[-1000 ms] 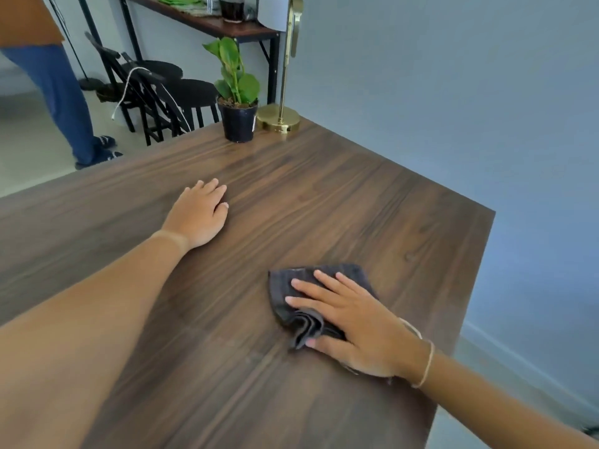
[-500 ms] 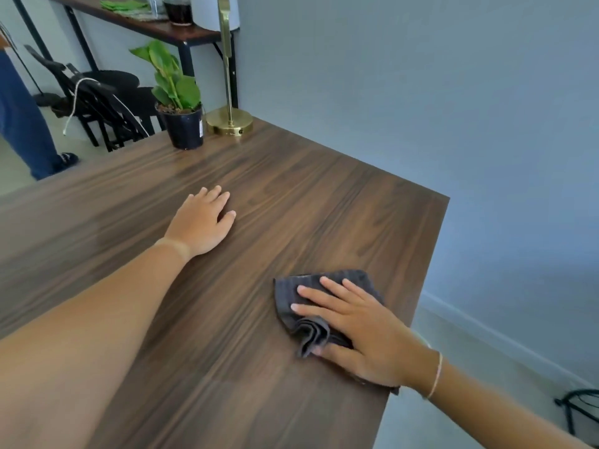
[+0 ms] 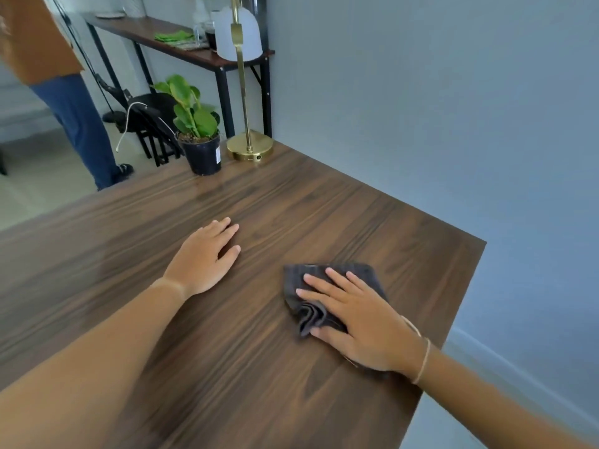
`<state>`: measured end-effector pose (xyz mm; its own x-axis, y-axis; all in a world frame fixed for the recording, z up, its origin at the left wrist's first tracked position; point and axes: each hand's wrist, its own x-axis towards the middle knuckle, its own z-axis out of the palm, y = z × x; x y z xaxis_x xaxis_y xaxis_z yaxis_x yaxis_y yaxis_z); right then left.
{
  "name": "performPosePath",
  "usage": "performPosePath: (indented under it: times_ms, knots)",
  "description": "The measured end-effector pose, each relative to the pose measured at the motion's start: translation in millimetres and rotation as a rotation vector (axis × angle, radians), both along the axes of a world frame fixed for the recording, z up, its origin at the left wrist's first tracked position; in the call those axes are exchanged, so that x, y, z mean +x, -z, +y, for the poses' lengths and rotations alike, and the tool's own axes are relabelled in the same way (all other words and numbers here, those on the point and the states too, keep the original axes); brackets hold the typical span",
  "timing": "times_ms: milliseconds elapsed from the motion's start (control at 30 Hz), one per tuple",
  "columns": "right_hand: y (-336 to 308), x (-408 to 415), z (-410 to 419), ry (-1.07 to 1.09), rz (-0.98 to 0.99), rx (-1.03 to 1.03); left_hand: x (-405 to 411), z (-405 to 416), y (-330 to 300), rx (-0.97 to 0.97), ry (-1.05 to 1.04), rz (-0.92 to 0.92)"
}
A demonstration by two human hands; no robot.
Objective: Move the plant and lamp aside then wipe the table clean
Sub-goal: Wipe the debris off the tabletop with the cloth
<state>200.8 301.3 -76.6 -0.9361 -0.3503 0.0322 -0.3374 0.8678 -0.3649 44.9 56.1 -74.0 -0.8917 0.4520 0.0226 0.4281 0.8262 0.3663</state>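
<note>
Blue-grey walls are meeting at the far corner of the dark wood-grain worktop (image 3: 291, 202), and that is where I am looking first. From the head camera, the small green leafy plant in a black plastic pot (image 3: 199, 147) and the tall brass lamp with a round gold base and white shade (image 3: 249, 145) are standing just beside each other at that far corner, well apart from both hands, so I judge the moving step done and the wiping under way.

My right hand (image 3: 363, 322) is lying flat, fingers spread, pressing down on the folded dark grey cloth (image 3: 327, 293), near the worktop's right edge. My left hand (image 3: 204, 254) is resting palm down on the bare wood, fingers together, holding nothing, to the left of the cloth and a little farther from me.

What matters for the next stroke: the long unwiped stretch is running ahead and to the left of the cloth, toward the plant, along the grain. Only the right hand is placed to drive it.
</note>
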Motion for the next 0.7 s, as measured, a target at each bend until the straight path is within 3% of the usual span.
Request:
performPosePath:
  times_ms: [67,167,300,400,533,600,700]
  knots:
    - [-5.1,-5.0,42.4,0.022,-0.035,0.010,-1.0,-3.1,-1.0,0.023,-0.063,-0.004]
    - [-6.0,-65.6,106.5,0.367,-0.022,0.085,-4.0,-2.9,-1.9,-0.005,-0.061,-0.014]
    - [-1.2,-175.3,81.8,0.591,-0.046,0.166,-16.6,-35.2,-3.6,-0.022,-0.195,-0.011]
    - [3.0,-193.9,-19.7,0.321,-0.025,0.105,-32.1,-71.2,-6.1,-0.052,-0.265,-0.014]
    - [4.0,-121.1,-110.8,-0.246,0.018,-0.033,-48.7,-127.3,-10.3,-0.091,-0.323,-0.021]
    - [-1.0,-129.7,-104.4,-0.226,-0.028,-0.057,-56.1,-158.9,-9.4,-0.122,-0.342,-0.027]
    - [0.6,-205.8,-114.3,0.025,0.003,0.044,-64.3,-197.0,-5.6,-0.155,-0.359,-0.037]
